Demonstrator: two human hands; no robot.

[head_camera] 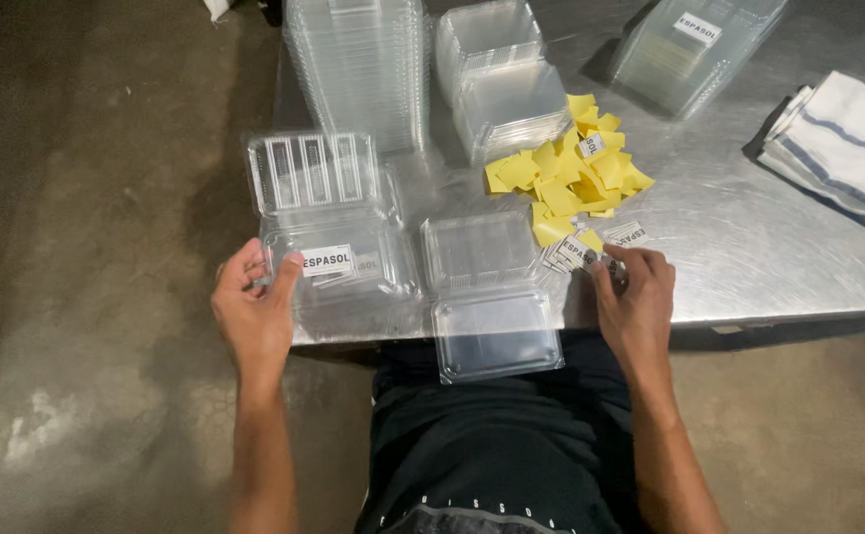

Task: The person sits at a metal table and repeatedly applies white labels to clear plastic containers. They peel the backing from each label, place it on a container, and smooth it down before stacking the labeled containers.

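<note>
Your left hand rests at the lower left of the table, its grip closed loosely on the edge of an open clear clamshell container that already carries a white label; the thumb lies on the lid near that label. Your right hand is at the lower centre-right, fingertips pinched on the small fan of white labels just beside the table edge. I cannot tell if one label is already lifted.

It seems you are between two containers: one is labelled, and the second open container, in the lower centre and partly over the table edge, has no label. The next move, I judge, calls for separating only one label from the fan and placing it flat.

Counted: two open containers in front of you, three stacks of clear containers at the top, one labelled closed container at the upper right, one heap of yellow backing papers, one folded striped cloth at the right edge.
</note>
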